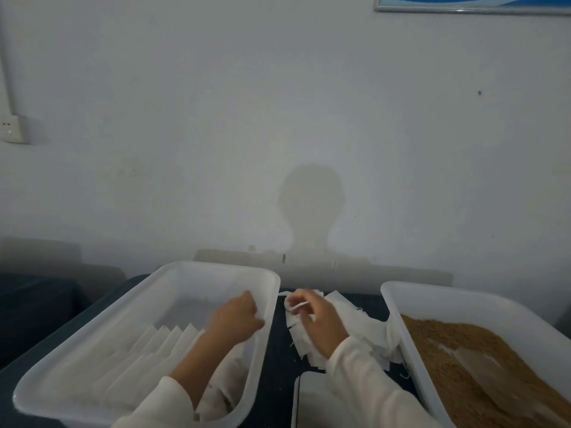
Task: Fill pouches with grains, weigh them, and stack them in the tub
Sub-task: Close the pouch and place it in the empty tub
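Note:
A white plastic tub (92, 344) on the left holds a row of filled white pouches (148, 350) lined up along its floor. My left hand (236, 318) is over the tub's right side, fingers curled at the wall near the pouches; whether it holds one is hidden. My right hand (315, 319) pinches an empty white pouch (295, 305) above a loose pile of empty pouches (355, 332) on the dark table. A second white tub (432, 296) on the right holds brown grain (438, 344). A white scale (309, 396) sits at the bottom centre, partly covered by my right sleeve.
The dark table (278, 366) runs between the two tubs, close to a pale wall (278, 118). A clear scoop or bag (482, 362) lies on the grain. A wall socket (12, 128) is at the far left.

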Action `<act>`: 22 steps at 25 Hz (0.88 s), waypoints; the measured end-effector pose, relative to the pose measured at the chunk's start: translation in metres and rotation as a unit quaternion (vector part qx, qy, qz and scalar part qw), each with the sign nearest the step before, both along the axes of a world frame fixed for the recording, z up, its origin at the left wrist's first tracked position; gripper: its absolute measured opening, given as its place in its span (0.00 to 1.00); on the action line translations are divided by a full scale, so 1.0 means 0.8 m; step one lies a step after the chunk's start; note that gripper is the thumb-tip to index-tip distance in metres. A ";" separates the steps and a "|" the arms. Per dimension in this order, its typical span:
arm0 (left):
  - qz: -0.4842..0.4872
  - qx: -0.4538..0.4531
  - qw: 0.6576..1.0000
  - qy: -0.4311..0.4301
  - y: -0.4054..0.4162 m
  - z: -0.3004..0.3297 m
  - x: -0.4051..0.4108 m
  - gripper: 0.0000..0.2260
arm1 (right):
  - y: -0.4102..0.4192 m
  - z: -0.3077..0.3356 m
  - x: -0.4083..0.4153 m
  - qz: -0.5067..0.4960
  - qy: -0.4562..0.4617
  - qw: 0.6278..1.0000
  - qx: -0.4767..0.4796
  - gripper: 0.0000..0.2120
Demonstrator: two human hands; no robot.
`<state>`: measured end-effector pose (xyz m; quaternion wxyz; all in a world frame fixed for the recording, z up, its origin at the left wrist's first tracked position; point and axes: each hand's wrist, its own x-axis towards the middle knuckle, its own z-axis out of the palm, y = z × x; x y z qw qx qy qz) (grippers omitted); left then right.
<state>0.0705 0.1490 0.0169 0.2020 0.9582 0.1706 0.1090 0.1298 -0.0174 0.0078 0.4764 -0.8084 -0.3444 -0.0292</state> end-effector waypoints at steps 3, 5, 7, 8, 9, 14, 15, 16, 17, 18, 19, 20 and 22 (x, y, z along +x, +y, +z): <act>-0.031 -0.030 0.997 -0.067 -0.038 0.015 0.025 0.08 | -0.047 -0.003 0.049 -0.146 0.043 0.988 -0.025 0.11; -0.057 -0.039 0.995 -0.065 -0.061 0.012 0.041 0.05 | -0.068 -0.022 0.076 -0.241 0.065 0.963 -0.102 0.11; -0.085 -0.035 0.995 -0.032 -0.078 0.003 0.054 0.05 | -0.078 -0.039 0.092 -0.306 0.081 0.928 -0.195 0.11; -0.099 -0.031 0.995 -0.011 -0.085 -0.003 0.060 0.05 | -0.079 -0.045 0.098 -0.320 0.095 0.915 -0.227 0.13; -0.111 -0.032 0.993 0.009 -0.090 -0.010 0.065 0.06 | -0.078 -0.050 0.104 -0.322 0.114 0.906 -0.248 0.17; -0.128 -0.054 0.989 0.058 -0.097 -0.045 0.079 0.06 | -0.069 -0.065 0.126 -0.286 0.183 0.897 -0.283 0.31; -0.126 -0.057 0.989 0.060 -0.095 -0.051 0.079 0.06 | -0.069 -0.069 0.128 -0.291 0.173 0.899 -0.277 0.28; -0.122 -0.059 0.989 0.063 -0.094 -0.055 0.080 0.06 | -0.069 -0.071 0.131 -0.301 0.155 0.902 -0.267 0.22; -0.118 -0.059 0.989 0.065 -0.093 -0.058 0.080 0.06 | -0.071 -0.072 0.132 -0.313 0.138 0.903 -0.261 0.16; -0.115 -0.059 0.989 0.068 -0.091 -0.059 0.080 0.06 | -0.071 -0.071 0.132 -0.324 0.121 0.900 -0.265 0.13; -0.113 -0.062 0.989 0.066 -0.090 -0.060 0.081 0.06 | -0.071 -0.068 0.132 -0.331 0.107 0.896 -0.277 0.11; -0.110 -0.066 0.990 0.063 -0.090 -0.059 0.082 0.06 | -0.071 -0.063 0.132 -0.336 0.092 0.895 -0.279 0.10; -0.104 -0.076 0.990 0.055 -0.088 -0.059 0.083 0.06 | -0.072 -0.048 0.132 -0.343 0.061 0.907 -0.238 0.06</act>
